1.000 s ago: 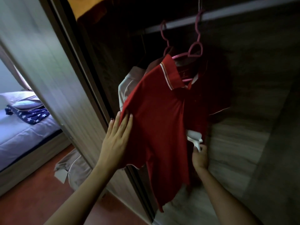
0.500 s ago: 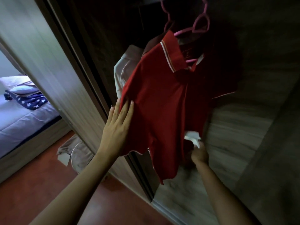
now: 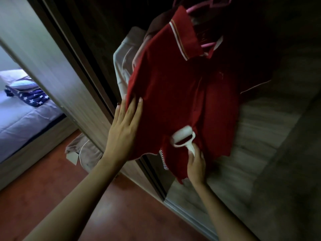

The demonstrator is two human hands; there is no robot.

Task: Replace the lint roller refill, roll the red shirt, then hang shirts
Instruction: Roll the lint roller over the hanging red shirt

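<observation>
A red polo shirt (image 3: 175, 94) with a white-striped collar hangs on a pink hanger (image 3: 206, 44) inside a dark wardrobe. My left hand (image 3: 124, 129) lies flat against the shirt's left side, fingers spread, with the sleeve edge between them. My right hand (image 3: 195, 164) is closed around the handle of a white lint roller (image 3: 183, 137), whose roll presses on the lower front of the shirt. A beige shirt (image 3: 121, 65) hangs behind the red one, mostly hidden.
The wardrobe's sliding door (image 3: 52, 66) stands at the left, its wooden back wall (image 3: 260, 136) at the right. A beige garment with a tag (image 3: 81, 152) lies on the red floor. A bed with a star-print cloth (image 3: 33, 98) is at far left.
The lint roller has come out from behind the shirt's edge onto its lower front. My view has tilted downward, so the hanger sits at the top edge. My left hand stays on the shirt.
</observation>
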